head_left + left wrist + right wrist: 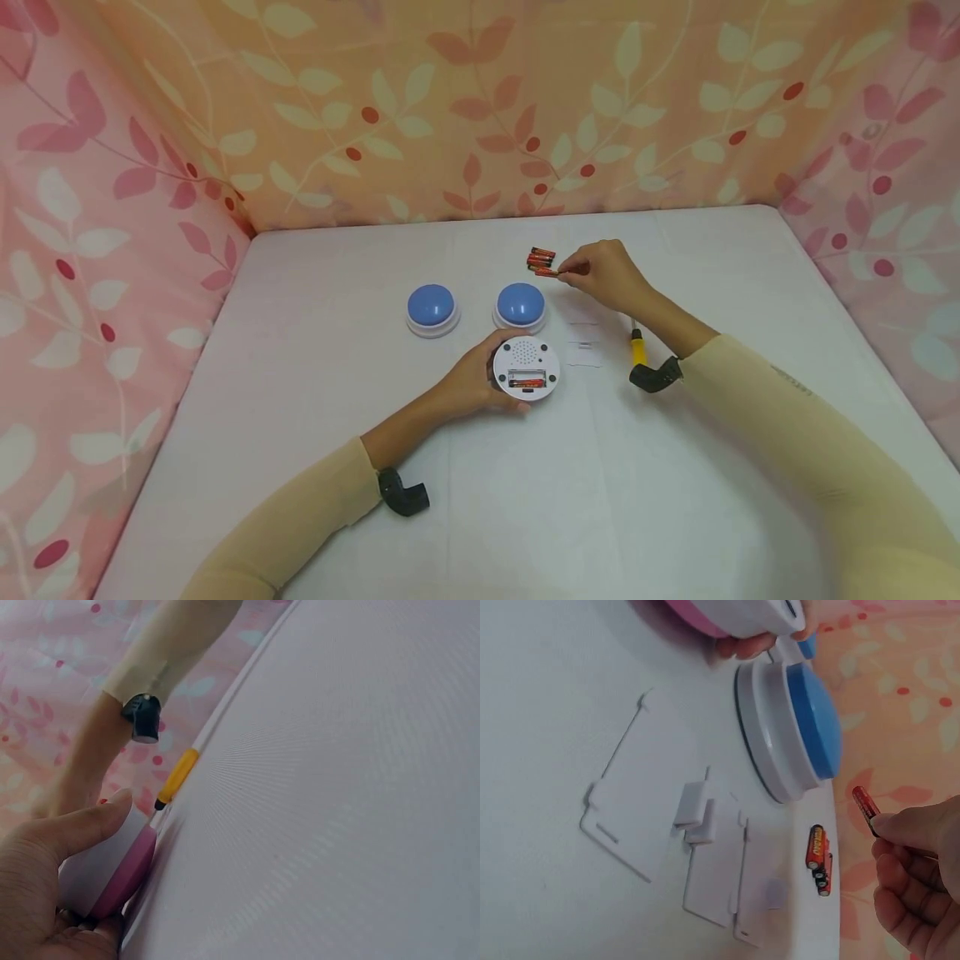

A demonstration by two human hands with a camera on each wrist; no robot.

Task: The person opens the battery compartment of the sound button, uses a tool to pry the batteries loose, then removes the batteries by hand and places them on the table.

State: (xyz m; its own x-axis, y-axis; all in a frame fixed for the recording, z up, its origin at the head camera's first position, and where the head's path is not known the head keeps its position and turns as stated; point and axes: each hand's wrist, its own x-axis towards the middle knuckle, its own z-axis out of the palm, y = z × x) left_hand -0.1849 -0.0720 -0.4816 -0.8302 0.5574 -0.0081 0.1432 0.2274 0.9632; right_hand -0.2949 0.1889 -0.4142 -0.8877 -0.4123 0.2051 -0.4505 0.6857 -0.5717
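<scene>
My left hand (474,377) grips a round push-button device (542,357), its white underside turned up and its battery compartment uncovered. One red battery (527,383) lies in the compartment's near side. In the right wrist view the held device shows a pink top (694,616), facing down. Above the table, my right hand (609,273) pinches another red-and-black battery (864,806) between thumb and finger. Several loose batteries (819,851) lie on the table close by. Two blue-topped button devices (431,306) (521,304) stand upright beyond my left hand.
White battery covers (641,802) lie flat on the white table (337,350), right of the held device. A screwdriver with a yellow handle (638,350) lies near my right forearm. Patterned curtains (480,108) hang round the table's back and sides.
</scene>
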